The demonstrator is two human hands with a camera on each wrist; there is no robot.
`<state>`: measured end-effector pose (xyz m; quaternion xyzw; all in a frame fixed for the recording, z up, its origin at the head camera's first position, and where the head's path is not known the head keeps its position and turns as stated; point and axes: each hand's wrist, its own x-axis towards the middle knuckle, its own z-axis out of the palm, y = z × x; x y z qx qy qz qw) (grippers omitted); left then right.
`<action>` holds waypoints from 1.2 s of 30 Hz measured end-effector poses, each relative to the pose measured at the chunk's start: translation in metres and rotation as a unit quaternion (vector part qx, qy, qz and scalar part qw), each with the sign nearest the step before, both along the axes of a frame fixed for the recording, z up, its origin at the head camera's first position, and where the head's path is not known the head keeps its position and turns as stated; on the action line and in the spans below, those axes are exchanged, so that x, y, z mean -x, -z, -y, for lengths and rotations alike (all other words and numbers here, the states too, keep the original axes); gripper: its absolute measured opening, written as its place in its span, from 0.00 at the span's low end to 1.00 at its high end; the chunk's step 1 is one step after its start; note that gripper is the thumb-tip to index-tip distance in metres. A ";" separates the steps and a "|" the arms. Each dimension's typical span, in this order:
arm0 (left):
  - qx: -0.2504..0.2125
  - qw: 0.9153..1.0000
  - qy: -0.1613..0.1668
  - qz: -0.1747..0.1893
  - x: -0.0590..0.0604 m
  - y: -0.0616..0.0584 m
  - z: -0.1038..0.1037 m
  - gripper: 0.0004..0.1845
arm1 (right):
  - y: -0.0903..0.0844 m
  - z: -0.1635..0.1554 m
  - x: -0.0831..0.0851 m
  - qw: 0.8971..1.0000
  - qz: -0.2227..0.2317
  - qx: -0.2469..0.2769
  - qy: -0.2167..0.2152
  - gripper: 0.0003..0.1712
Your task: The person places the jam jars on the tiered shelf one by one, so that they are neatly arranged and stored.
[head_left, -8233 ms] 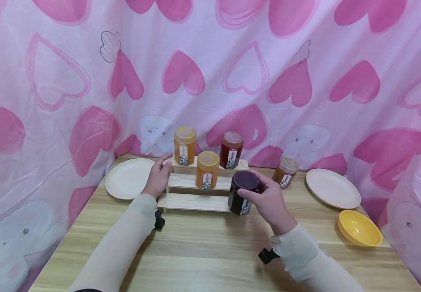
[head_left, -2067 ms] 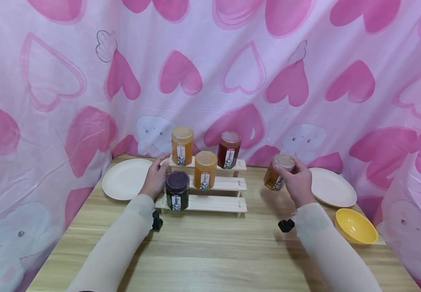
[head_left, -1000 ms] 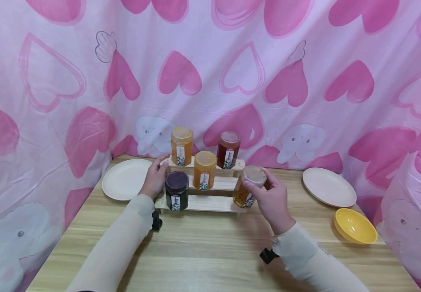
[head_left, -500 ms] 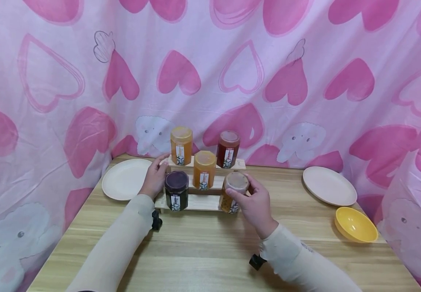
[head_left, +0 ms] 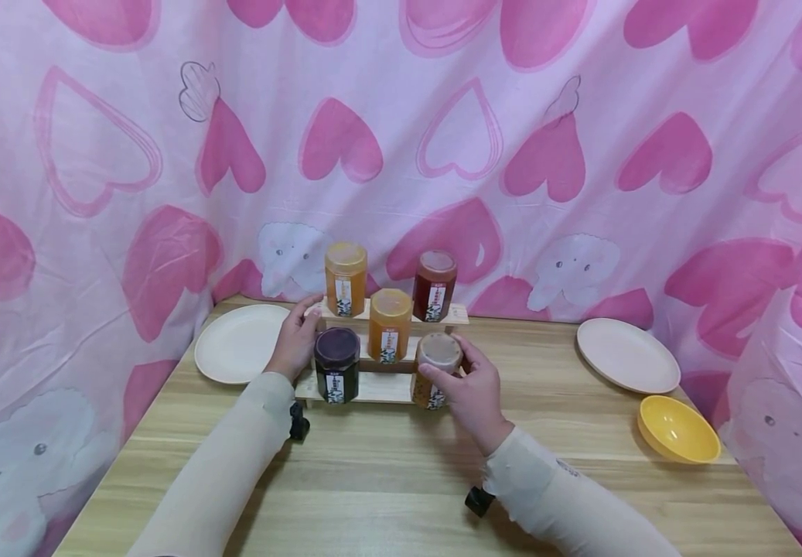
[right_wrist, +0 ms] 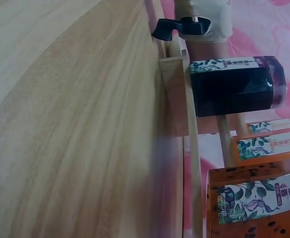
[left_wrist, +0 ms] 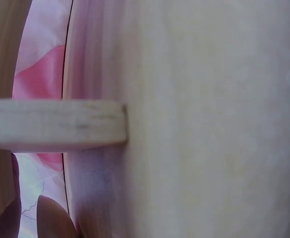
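- The right hand (head_left: pixel 473 387) grips the speckled jar (head_left: pixel 434 371) on the lowest step of the rack (head_left: pixel 380 388), near the table's (head_left: pixel 401 480) far edge.
- The left hand (head_left: pixel 296 340) holds the rack's left end.
- A pink heart curtain (head_left: pixel 401 139) hangs behind the table.

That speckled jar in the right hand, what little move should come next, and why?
Probably a short lowering, then letting go. The right hand grips the speckled jar by its lid at the lowest step of the wooden rack, beside the dark jar. Whether it already sits flat cannot be told. The left hand holds the rack's end.
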<state>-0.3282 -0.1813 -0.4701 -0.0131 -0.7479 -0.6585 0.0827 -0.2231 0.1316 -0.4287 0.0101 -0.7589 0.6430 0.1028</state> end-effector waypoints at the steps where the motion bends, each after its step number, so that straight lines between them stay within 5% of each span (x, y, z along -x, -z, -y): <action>1: 0.000 1.000 -0.001 -0.002 0.000 0.000 0.000 0.25 | 0.001 0.000 0.000 1.000 0.002 -0.001 0.001 0.48; 27: -0.004 1.000 0.010 0.009 0.000 -0.003 0.001 0.25 | -0.001 0.003 0.003 0.999 0.029 -0.034 -0.013 0.47; 36: 0.057 0.998 0.023 0.010 0.001 -0.004 0.007 0.25 | -0.008 -0.007 0.004 0.996 0.050 -0.048 -0.049 0.52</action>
